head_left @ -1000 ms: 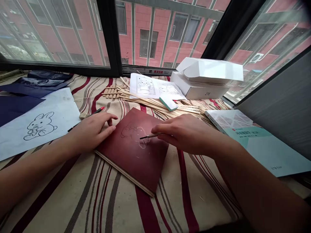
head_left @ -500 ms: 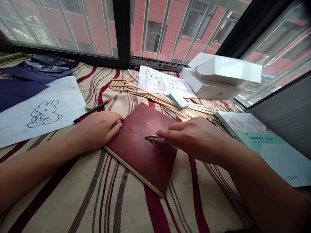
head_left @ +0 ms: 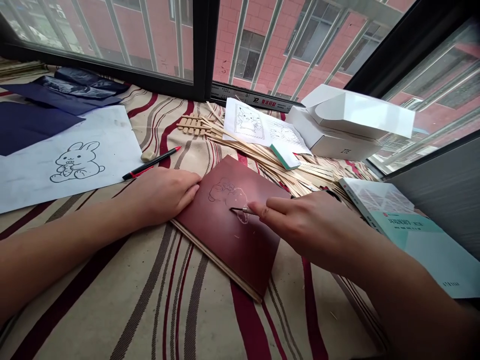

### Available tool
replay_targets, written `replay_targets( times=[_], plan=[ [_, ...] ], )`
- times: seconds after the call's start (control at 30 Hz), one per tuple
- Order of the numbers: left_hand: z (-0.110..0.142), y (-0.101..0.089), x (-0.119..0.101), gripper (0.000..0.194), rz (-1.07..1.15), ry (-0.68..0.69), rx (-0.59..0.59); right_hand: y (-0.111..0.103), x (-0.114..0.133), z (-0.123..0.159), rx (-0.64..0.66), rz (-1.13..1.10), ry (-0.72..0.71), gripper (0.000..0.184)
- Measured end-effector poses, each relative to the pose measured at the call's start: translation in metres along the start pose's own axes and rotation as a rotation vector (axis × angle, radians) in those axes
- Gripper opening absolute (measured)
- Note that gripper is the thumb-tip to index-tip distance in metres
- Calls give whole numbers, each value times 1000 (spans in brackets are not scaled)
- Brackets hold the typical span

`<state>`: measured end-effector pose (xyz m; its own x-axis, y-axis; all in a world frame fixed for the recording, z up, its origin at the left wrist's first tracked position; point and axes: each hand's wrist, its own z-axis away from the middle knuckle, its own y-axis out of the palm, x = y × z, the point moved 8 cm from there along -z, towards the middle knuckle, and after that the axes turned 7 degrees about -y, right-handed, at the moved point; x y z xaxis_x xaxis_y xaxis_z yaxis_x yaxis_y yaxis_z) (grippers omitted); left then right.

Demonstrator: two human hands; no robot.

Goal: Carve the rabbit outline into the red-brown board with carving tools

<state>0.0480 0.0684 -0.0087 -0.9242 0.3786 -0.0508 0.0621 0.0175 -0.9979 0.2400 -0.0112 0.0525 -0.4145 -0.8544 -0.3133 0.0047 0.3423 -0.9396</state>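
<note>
A reddish-brown wooden board (head_left: 221,247) lies turned at an angle on the striped cloth. It bears a dark-lined rabbit drawing, part of which is cut as pale lines. My left hand (head_left: 165,195) grips the board's left corner, fingers bent over its edge. From the right, my right hand (head_left: 307,217) is closed round a carving tool (head_left: 244,210) with a pale handle and a dark, thin tip. That tip touches, or nearly touches, the board beside the pale lines. Small shavings lie on the board's surface.
Left of the board are a paper with a rabbit drawing (head_left: 77,165), a black-and-red pen (head_left: 152,163) and dark blue sheets (head_left: 33,125). Behind it lie thin wooden strips (head_left: 258,160), a green-and-white block (head_left: 285,157) and a white box (head_left: 348,145). A book (head_left: 416,235) lies right.
The whole view has shifted, so most things appear farther right. The tool's tip sits slightly higher on the board. Both hands keep their holds.
</note>
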Motion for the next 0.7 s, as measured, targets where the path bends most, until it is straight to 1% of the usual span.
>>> replay_targets(
  times=[0.13, 0.23, 0.27, 0.3, 0.33, 0.4, 0.43, 0.47, 0.5, 0.53, 0.6, 0.63, 0.7],
  plan=[
    [0, 0, -2, 50, -41, 3, 30, 3, -1, -4, 83, -35, 0, 40],
    [0, 0, -2, 52, -74, -21, 61, 2, -5, -3, 98, -40, 29, 38],
    [0, -1, -2, 53, -90, -32, 74, 1, -9, -1, 72, -61, 47, 36],
    [0, -1, -1, 55, -107, -41, 87, -3, -15, 2, 10, -94, 75, 33],
    [0, -1, -1, 56, -124, -47, 99, -9, -24, 6, -82, -135, 122, 30],
    [1, -1, -2, 59, -147, -48, 116, -18, -52, 21, -286, -242, 287, 28],
    [1, -1, -1, 60, -153, -48, 122, -18, -69, 29, -353, -310, 391, 28],
    [1, 0, -1, 61, -156, -48, 122, -13, -87, 39, -375, -375, 503, 28],
    [1, 0, 0, 61, -158, -48, 117, -5, -103, 47, -361, -440, 606, 27],
    [1, 1, 1, 61, -156, -50, 108, 5, -119, 56, -320, -487, 695, 25],
    [0, 0, 3, 60, -156, -43, 73, 21, -148, 76, -230, -448, 888, 13],
    [0, 0, 3, 60, -155, -35, 64, 25, -160, 85, -215, -402, 957, 9],
    [1, 0, 2, 58, -154, -10, 53, 34, -175, 96, -189, -343, 1039, 8]
  ],
)
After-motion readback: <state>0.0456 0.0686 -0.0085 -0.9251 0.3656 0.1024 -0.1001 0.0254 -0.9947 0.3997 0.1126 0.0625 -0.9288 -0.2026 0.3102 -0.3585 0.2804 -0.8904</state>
